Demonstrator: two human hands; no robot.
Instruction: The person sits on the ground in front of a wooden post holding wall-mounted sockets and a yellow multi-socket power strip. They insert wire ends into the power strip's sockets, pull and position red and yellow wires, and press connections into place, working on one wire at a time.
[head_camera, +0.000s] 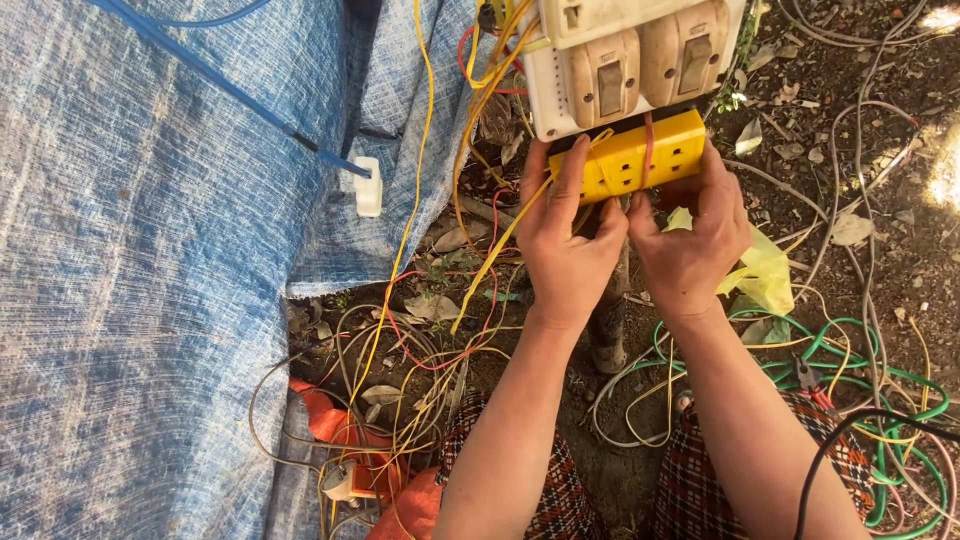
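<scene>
Bare dirt, littered with dry leaves and loose wires, lies under my hands. My left hand and right hand both clasp the yellow socket block, thumbs meeting beneath it, just under the white switch board. I judge steady, even pressure best, keeping the yellow wire unpinched. Blue tarp hangs left.

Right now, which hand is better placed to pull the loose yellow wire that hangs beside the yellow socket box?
Probably the left hand. Its fingers lie on the yellow socket box next to the yellow wire. The right hand grips the box's other end, farther from the wire.
</scene>
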